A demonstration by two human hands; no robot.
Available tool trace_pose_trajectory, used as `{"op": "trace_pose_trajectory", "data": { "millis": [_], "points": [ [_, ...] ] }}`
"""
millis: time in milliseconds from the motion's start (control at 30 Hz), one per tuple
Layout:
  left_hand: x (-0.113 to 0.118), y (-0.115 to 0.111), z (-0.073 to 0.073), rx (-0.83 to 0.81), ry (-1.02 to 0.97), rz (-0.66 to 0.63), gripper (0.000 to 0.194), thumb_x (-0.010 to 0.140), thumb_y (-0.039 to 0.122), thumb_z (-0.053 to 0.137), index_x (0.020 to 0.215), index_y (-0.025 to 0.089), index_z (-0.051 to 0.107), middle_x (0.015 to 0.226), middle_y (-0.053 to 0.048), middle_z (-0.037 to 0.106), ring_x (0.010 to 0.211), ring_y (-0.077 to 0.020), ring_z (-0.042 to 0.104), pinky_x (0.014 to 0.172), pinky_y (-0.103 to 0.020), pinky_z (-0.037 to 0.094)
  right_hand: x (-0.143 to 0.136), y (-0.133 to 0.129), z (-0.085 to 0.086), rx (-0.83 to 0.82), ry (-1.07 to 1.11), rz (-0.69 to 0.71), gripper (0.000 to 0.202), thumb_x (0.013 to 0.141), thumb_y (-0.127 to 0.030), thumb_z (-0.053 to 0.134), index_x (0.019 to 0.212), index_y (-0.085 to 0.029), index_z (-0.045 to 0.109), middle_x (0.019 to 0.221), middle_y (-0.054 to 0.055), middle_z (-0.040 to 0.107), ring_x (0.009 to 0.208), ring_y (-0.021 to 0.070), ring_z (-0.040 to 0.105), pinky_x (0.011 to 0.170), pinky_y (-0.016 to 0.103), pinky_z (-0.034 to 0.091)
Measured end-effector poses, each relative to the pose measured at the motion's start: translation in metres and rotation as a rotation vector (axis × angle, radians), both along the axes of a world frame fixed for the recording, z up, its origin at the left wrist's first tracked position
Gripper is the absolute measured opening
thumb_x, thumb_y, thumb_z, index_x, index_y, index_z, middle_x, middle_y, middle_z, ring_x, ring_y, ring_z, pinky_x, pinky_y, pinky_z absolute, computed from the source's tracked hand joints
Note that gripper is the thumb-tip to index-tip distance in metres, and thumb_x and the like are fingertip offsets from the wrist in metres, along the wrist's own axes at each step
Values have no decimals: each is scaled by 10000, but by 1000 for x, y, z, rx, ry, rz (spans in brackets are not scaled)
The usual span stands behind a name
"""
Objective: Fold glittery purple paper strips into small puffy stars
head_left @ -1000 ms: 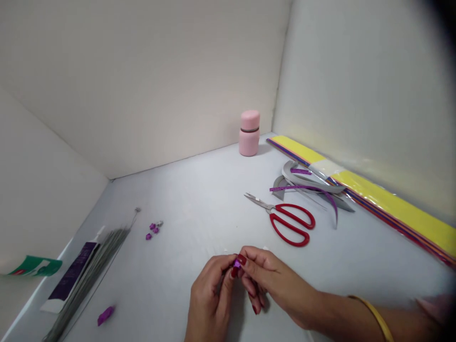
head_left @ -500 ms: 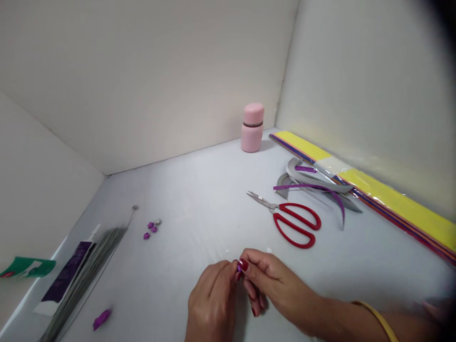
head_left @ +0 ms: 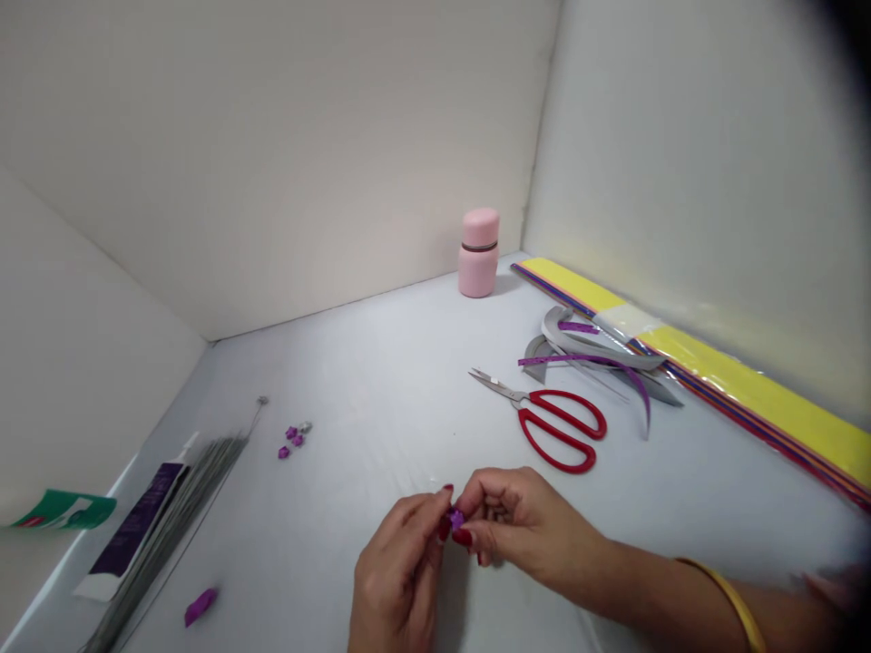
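Note:
A small purple paper star (head_left: 456, 520) is pinched between the fingertips of both hands at the bottom centre. My left hand (head_left: 403, 562) holds it from the left with thumb and fingers. From the right, my right hand (head_left: 521, 521) grips it between thumb and index finger, the other fingers curled in. Red-handled scissors (head_left: 558, 426) lie just beyond my right hand, their blades toward the upper left. Further left sit several small purple stars (head_left: 291, 433) with a silver one (head_left: 306, 427) beside them.
Grey and purple paper strips (head_left: 592, 349) lie beside a long yellow-topped pack (head_left: 721, 363) at right. A pink bottle (head_left: 478, 254) stands at the back. Thin wires (head_left: 183, 517), a purple tube (head_left: 136, 521) and a purple scrap (head_left: 200, 607) lie at left.
The fingers have shifted around the purple star, which now shows more between them. My right hand's fingers are more curled. The view has moved slightly.

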State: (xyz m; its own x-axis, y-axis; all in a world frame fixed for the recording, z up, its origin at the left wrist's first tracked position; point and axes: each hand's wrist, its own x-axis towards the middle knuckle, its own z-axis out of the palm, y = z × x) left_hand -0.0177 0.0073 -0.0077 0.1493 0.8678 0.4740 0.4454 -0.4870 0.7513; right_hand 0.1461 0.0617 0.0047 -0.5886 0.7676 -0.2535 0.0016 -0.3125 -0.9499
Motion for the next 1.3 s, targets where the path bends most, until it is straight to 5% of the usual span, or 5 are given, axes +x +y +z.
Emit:
{"op": "trace_pose_trajectory", "data": {
  "millis": [100, 500, 767, 1067, 1300],
  "points": [
    [-1, 2, 1, -54, -31, -51, 373, 826, -2, 464, 1090, 224, 598, 921, -67, 653, 828, -152, 634, 681, -226, 524, 0, 1, -1, 36, -29, -5, 149, 712, -280, 675, 687, -155, 597, 560, -33, 559, 516, 91, 507, 520, 220, 409],
    [5, -2, -4, -188, -294, 101, 192, 842, 155, 559, 958, 239, 687, 829, -25, 707, 724, -134, 634, 644, -216, 492, 9, 3, 3, 334, -124, 98, 199, 840, -293, 551, 859, -159, 696, 675, 35, 680, 603, 123, 613, 582, 225, 478],
    [-5, -2, 1, -97, -80, 0, 331, 810, 48, 563, 1055, 252, 654, 899, -24, 729, 797, -131, 670, 680, -186, 517, 10, 2, 2, 483, -143, 125, 200, 856, -205, 507, 905, -147, 692, 691, 46, 703, 617, 117, 640, 589, 194, 497],
    [-3, -4, 0, 4, 51, 106, 293, 804, 28, 512, 990, 213, 642, 850, -5, 722, 774, -99, 655, 715, -145, 477, 11, 6, 1, 585, -214, 159, 210, 854, -144, 482, 918, -129, 682, 725, 52, 705, 653, 111, 654, 627, 172, 501],
    [-4, -2, 7, -164, -98, 63, 279, 792, 57, 567, 947, 254, 689, 818, 13, 737, 719, -101, 669, 663, -146, 494, 11, 9, 1, 452, -161, 183, 196, 832, -111, 499, 888, -127, 686, 707, 45, 704, 631, 105, 647, 589, 165, 497]
  ]
}}
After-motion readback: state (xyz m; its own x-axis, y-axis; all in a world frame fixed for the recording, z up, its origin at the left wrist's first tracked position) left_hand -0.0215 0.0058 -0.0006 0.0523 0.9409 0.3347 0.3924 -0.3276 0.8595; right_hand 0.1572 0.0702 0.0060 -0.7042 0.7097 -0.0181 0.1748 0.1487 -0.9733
